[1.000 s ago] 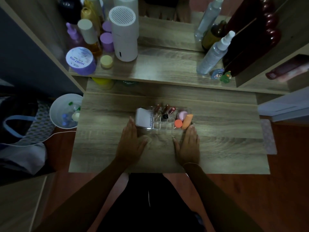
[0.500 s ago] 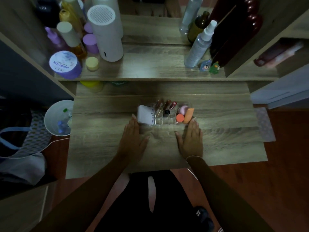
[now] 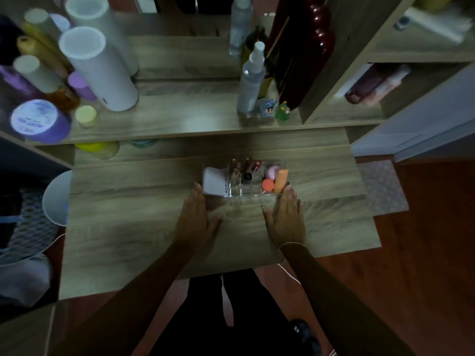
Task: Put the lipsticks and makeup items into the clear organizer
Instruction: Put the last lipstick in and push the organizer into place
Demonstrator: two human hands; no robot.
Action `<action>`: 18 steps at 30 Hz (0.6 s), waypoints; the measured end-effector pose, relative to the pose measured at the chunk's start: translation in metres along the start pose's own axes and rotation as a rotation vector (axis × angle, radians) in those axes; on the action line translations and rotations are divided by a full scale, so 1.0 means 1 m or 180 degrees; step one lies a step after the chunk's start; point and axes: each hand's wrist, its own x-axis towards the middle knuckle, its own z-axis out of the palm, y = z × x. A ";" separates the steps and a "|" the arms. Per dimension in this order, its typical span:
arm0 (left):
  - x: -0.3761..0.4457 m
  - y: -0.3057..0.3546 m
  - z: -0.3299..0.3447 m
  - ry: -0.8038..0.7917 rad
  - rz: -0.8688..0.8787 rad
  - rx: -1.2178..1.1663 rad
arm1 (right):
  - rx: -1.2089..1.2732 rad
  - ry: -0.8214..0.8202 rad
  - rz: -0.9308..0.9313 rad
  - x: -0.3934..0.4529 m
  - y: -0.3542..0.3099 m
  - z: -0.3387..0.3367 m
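The clear organizer (image 3: 246,192) stands on the wooden pull-out table (image 3: 128,214). Its left end holds a white box (image 3: 214,182). Several reddish lipsticks (image 3: 248,165) and a small black-capped bottle (image 3: 247,176) stand in the middle cells. A pink sponge (image 3: 271,172), a round orange piece (image 3: 268,185) and an orange sponge (image 3: 280,180) fill the right end. My left hand (image 3: 196,219) lies flat on the table just in front of the organizer's left corner. My right hand (image 3: 288,218) lies flat near its right corner. Both hands hold nothing.
The shelf above carries a white cylinder (image 3: 99,70), a purple jar (image 3: 38,120), several bottles at left, a spray bottle (image 3: 252,80) and two small figurines (image 3: 275,110) at right. A white bin (image 3: 56,199) sits left of the table. A patterned mat (image 3: 380,186) lies at right.
The camera has tilted and moved closer, so the scene shifted in frame. Both hands stay flat in front of the organizer, with no visible change in what they touch.
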 end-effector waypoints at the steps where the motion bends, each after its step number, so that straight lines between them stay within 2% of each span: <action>1: 0.002 0.006 0.003 0.0008 0.0004 0.0005 | 0.0005 0.0002 0.0002 0.002 0.005 -0.002; 18: 0.033 0.090 0.044 -0.0005 0.0031 -0.0014 | 0.0300 0.0174 0.0093 0.030 0.098 -0.019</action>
